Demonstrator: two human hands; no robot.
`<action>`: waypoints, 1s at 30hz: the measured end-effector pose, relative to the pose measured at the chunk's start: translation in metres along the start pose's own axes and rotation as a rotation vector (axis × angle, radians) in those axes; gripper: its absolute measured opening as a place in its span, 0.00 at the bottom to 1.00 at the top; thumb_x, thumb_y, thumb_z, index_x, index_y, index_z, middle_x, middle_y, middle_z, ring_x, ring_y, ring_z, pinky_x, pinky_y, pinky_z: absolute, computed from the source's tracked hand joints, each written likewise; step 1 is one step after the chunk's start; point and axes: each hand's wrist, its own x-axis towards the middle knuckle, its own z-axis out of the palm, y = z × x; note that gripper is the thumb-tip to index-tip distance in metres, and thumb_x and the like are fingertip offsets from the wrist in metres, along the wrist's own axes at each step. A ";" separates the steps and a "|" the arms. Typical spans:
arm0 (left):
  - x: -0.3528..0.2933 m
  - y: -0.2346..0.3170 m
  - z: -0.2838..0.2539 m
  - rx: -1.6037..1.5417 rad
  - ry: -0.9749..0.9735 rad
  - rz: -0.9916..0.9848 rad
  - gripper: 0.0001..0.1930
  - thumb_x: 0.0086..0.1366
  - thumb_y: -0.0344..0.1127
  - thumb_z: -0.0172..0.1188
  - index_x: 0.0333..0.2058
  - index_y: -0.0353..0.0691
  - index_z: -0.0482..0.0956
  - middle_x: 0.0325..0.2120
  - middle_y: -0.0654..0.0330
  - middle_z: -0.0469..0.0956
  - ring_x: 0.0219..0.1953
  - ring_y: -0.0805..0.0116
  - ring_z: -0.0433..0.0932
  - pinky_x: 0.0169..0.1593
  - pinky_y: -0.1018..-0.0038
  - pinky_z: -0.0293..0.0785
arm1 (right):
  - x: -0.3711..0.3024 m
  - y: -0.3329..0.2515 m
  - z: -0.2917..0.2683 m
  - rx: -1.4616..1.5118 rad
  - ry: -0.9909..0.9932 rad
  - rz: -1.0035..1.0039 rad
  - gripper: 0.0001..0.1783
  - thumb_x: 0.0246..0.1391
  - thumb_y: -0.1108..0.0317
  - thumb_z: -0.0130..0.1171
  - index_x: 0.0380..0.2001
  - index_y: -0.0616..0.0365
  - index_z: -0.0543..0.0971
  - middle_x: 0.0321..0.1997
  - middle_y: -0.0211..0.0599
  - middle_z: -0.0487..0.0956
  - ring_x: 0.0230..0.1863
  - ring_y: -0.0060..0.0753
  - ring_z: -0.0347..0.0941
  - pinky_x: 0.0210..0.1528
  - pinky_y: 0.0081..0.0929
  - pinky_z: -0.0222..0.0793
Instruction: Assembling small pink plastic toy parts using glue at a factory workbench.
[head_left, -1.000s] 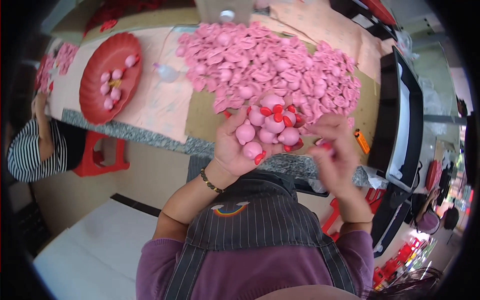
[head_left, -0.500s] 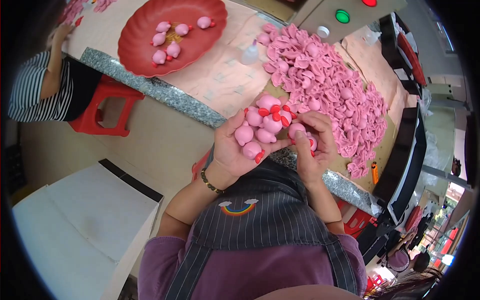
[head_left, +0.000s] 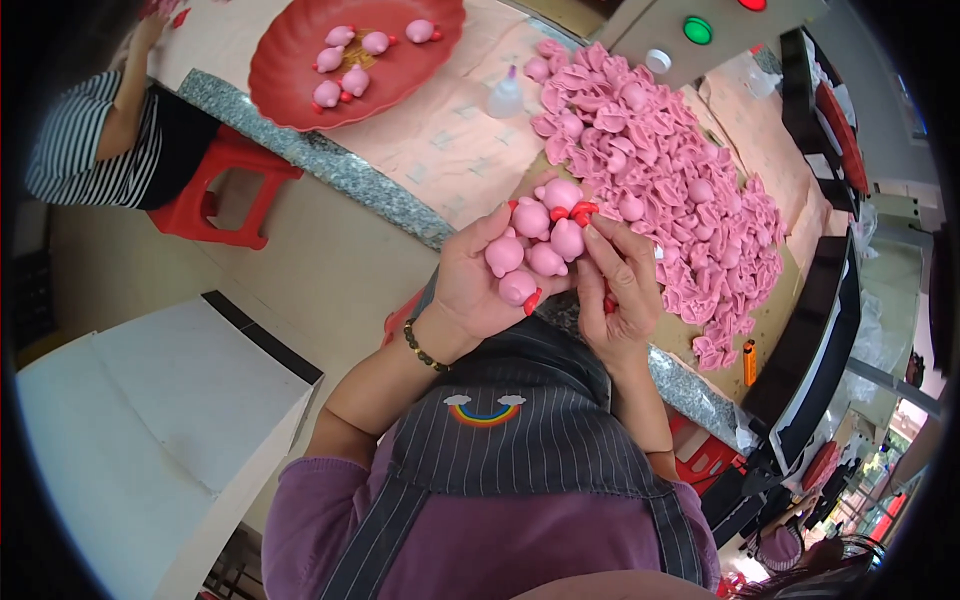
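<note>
My left hand (head_left: 468, 292) is cupped palm up beneath several round pink toy figurines (head_left: 504, 256) with red feet. Over the cluster's right side comes my right hand (head_left: 622, 290), its fingertips at the red feet of a figurine (head_left: 567, 240) in the heap. A red piece (head_left: 610, 302) shows between the curled fingers and palm of that hand; the rest of it is hidden. More such figurines (head_left: 327, 94) lie on a large red scalloped plate (head_left: 275, 85) at the far left.
A heap of thin pink moulded pieces (head_left: 650, 160) covers the bench on the right. Behind stand a squeeze bottle (head_left: 506, 97) and a machine box with a green button (head_left: 698, 30). An orange lighter (head_left: 749, 362) lies right. A person in stripes (head_left: 85, 140) sits by a red stool (head_left: 225, 195).
My right hand has moved its fingertips up and left against the figurines in my left palm. Fewer figurines show in the right hand. The whole view has shifted slightly.
</note>
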 end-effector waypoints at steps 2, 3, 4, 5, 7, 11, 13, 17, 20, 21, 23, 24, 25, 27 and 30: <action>0.007 -0.008 0.005 0.013 -0.003 -0.017 0.27 0.64 0.48 0.47 0.60 0.45 0.57 0.53 0.54 0.64 0.53 0.59 0.68 0.54 0.54 0.65 | -0.003 0.000 -0.010 -0.026 0.011 0.022 0.20 0.42 0.83 0.59 0.42 0.61 0.78 0.45 0.48 0.74 0.40 0.38 0.72 0.41 0.28 0.70; 0.010 -0.011 0.008 0.029 -0.009 -0.023 0.27 0.64 0.47 0.46 0.60 0.45 0.57 0.53 0.53 0.64 0.53 0.59 0.68 0.54 0.55 0.65 | -0.004 0.001 -0.013 -0.010 0.035 0.037 0.19 0.42 0.81 0.61 0.42 0.61 0.78 0.47 0.48 0.73 0.41 0.38 0.72 0.42 0.28 0.70; 0.013 -0.013 0.010 0.036 -0.008 -0.033 0.27 0.64 0.47 0.46 0.60 0.45 0.57 0.53 0.53 0.64 0.53 0.59 0.68 0.54 0.55 0.65 | -0.005 0.002 -0.016 0.006 0.060 0.051 0.19 0.43 0.79 0.62 0.43 0.62 0.78 0.48 0.47 0.72 0.41 0.39 0.72 0.43 0.29 0.70; 0.016 -0.016 0.012 0.044 -0.006 -0.033 0.27 0.65 0.46 0.46 0.60 0.44 0.56 0.53 0.54 0.65 0.53 0.59 0.68 0.54 0.56 0.66 | -0.008 0.002 -0.020 -0.009 0.058 0.091 0.21 0.43 0.74 0.64 0.45 0.61 0.77 0.52 0.48 0.69 0.43 0.39 0.71 0.45 0.30 0.69; 0.020 -0.020 0.015 0.057 -0.002 -0.038 0.27 0.65 0.46 0.46 0.60 0.43 0.56 0.53 0.54 0.65 0.53 0.59 0.68 0.54 0.58 0.66 | -0.004 0.001 -0.023 -0.043 0.086 0.093 0.22 0.43 0.73 0.65 0.46 0.61 0.77 0.54 0.49 0.68 0.44 0.39 0.71 0.46 0.30 0.69; 0.025 -0.024 0.018 0.118 -0.019 -0.013 0.27 0.65 0.44 0.46 0.61 0.42 0.56 0.54 0.55 0.64 0.53 0.60 0.67 0.54 0.62 0.67 | -0.001 0.008 -0.029 -0.140 0.003 0.067 0.25 0.42 0.71 0.64 0.48 0.59 0.75 0.57 0.47 0.68 0.41 0.38 0.70 0.44 0.28 0.68; 0.027 -0.025 0.018 0.119 -0.043 -0.010 0.27 0.65 0.44 0.45 0.61 0.42 0.57 0.55 0.56 0.64 0.53 0.61 0.67 0.53 0.64 0.67 | 0.000 0.010 -0.029 -0.155 -0.061 0.067 0.25 0.42 0.71 0.64 0.48 0.59 0.76 0.57 0.45 0.69 0.40 0.37 0.70 0.43 0.27 0.68; 0.028 -0.025 0.017 0.126 -0.017 0.001 0.27 0.65 0.44 0.45 0.60 0.42 0.57 0.54 0.57 0.65 0.53 0.60 0.68 0.52 0.64 0.67 | 0.001 0.011 -0.028 -0.155 -0.043 0.044 0.25 0.42 0.71 0.63 0.48 0.59 0.76 0.57 0.42 0.70 0.40 0.36 0.70 0.42 0.28 0.68; 0.028 -0.024 0.016 0.114 -0.017 -0.006 0.27 0.65 0.45 0.44 0.60 0.42 0.57 0.55 0.57 0.64 0.53 0.60 0.68 0.52 0.64 0.67 | 0.002 0.012 -0.026 -0.153 -0.046 0.055 0.24 0.42 0.72 0.63 0.47 0.59 0.76 0.57 0.42 0.70 0.40 0.37 0.70 0.42 0.28 0.67; 0.028 -0.023 0.016 0.112 -0.005 -0.008 0.27 0.66 0.45 0.44 0.60 0.42 0.57 0.55 0.57 0.64 0.52 0.60 0.68 0.52 0.64 0.67 | 0.002 0.011 -0.025 -0.150 -0.047 0.068 0.24 0.42 0.72 0.63 0.47 0.59 0.76 0.57 0.42 0.70 0.39 0.37 0.70 0.42 0.28 0.67; 0.028 -0.021 0.015 0.101 -0.011 -0.012 0.27 0.66 0.45 0.44 0.60 0.42 0.57 0.55 0.57 0.64 0.53 0.60 0.68 0.52 0.63 0.67 | 0.001 0.013 -0.023 -0.153 -0.059 0.058 0.25 0.42 0.73 0.63 0.48 0.60 0.75 0.57 0.43 0.70 0.40 0.37 0.70 0.43 0.28 0.67; 0.028 -0.020 0.014 0.092 -0.018 -0.019 0.27 0.66 0.45 0.44 0.60 0.42 0.57 0.55 0.57 0.64 0.53 0.60 0.68 0.52 0.63 0.67 | 0.001 0.013 -0.023 -0.157 -0.068 0.049 0.27 0.42 0.73 0.63 0.49 0.60 0.74 0.57 0.44 0.69 0.40 0.38 0.70 0.44 0.28 0.67; 0.028 -0.019 0.013 0.089 -0.019 -0.017 0.27 0.66 0.45 0.44 0.60 0.42 0.57 0.55 0.57 0.64 0.53 0.60 0.68 0.52 0.63 0.67 | 0.001 0.013 -0.022 -0.158 -0.070 0.048 0.27 0.42 0.73 0.63 0.49 0.60 0.74 0.57 0.44 0.69 0.40 0.38 0.70 0.44 0.28 0.67; 0.027 -0.016 0.011 0.049 -0.020 -0.010 0.27 0.65 0.47 0.44 0.61 0.44 0.56 0.56 0.55 0.62 0.55 0.56 0.65 0.55 0.56 0.65 | 0.001 0.011 -0.023 -0.087 -0.027 0.099 0.28 0.46 0.72 0.61 0.53 0.63 0.70 0.55 0.46 0.70 0.42 0.35 0.69 0.48 0.29 0.65; 0.027 -0.012 0.016 -0.025 -0.036 -0.009 0.28 0.65 0.49 0.45 0.61 0.45 0.55 0.58 0.54 0.59 0.58 0.52 0.62 0.57 0.47 0.59 | -0.003 0.014 -0.022 0.374 0.112 0.273 0.27 0.51 0.69 0.56 0.56 0.64 0.66 0.53 0.45 0.71 0.45 0.32 0.68 0.50 0.29 0.64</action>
